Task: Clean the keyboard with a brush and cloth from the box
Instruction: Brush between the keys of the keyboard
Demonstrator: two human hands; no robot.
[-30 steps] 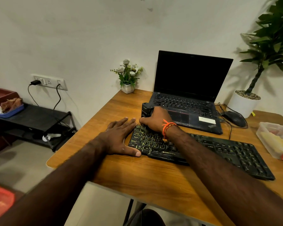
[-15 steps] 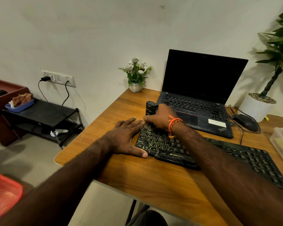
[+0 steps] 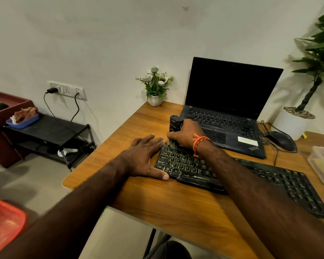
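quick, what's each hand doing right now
Left hand: open, fingers straight, flat on the table against the keyboard end.
Right hand: fingers curled round the brush, its tip at the keyboard's top-left corner.

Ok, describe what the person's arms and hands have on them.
Both forearms are bare, with no sleeves in view and no gloves. The right hand has an orange thread band tied round the wrist. The left hand wears nothing visible: no ring, watch or band.
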